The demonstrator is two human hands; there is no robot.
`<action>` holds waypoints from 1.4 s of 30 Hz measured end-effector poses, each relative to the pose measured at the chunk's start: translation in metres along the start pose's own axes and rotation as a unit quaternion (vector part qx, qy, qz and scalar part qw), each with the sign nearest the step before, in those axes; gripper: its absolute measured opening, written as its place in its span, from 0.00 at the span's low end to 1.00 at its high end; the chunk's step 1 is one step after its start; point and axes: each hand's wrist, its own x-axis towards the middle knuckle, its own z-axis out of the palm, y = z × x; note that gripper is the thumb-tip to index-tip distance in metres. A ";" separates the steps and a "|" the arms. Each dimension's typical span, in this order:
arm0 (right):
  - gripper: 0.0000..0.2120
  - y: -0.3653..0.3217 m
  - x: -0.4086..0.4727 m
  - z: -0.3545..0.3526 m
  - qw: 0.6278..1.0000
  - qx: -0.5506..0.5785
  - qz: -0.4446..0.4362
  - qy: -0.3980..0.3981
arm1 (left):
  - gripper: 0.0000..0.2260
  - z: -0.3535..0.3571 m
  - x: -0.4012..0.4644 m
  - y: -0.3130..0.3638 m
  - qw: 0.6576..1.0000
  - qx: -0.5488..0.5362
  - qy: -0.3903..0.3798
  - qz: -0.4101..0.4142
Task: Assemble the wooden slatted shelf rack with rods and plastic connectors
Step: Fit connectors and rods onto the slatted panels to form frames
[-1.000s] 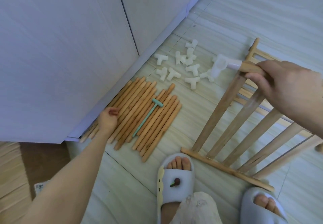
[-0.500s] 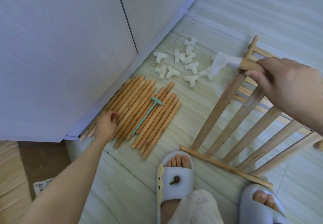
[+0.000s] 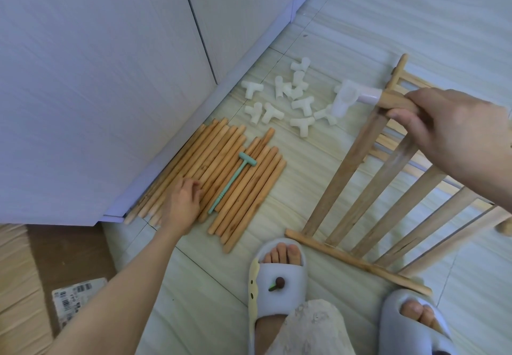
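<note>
Several wooden rods (image 3: pixel 243 180) lie side by side on the floor by the cabinet base. My left hand (image 3: pixel 184 199) rests on the left part of that pile, fingers curled down onto the rods. My right hand (image 3: pixel 446 130) grips the top rail of a wooden slatted panel (image 3: pixel 368 196), which stands tilted on its lower rail. A white plastic connector (image 3: pixel 346 99) sits on the end of that top rail, just left of my fingers. Several loose white connectors (image 3: pixel 288 99) lie on the floor beyond the rods.
A small green plastic mallet (image 3: pixel 232 182) lies on top of the rods. White cabinet doors (image 3: pixel 110 63) rise on the left. A second slatted panel (image 3: pixel 401 77) lies behind the held one. My feet in slippers (image 3: pixel 279 277) stand close below. A cardboard box (image 3: pixel 55 271) sits bottom left.
My left hand has slid rightward and nearer over the rod pile. My right hand keeps the panel's top rail, almost still.
</note>
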 end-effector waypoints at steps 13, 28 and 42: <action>0.32 0.004 0.002 0.003 1.000 0.023 -0.001 -0.008 | 0.14 -0.015 0.038 -0.013 0.984 0.144 -0.039 -0.100; 0.28 0.003 0.002 0.001 0.999 0.027 -0.018 0.001 | 0.25 -0.010 0.063 -0.002 0.970 0.097 -0.092 -0.204; 0.29 -0.003 -0.002 0.005 1.000 0.012 0.010 0.015 | 0.20 -0.011 0.057 0.002 0.982 0.035 -0.051 -0.180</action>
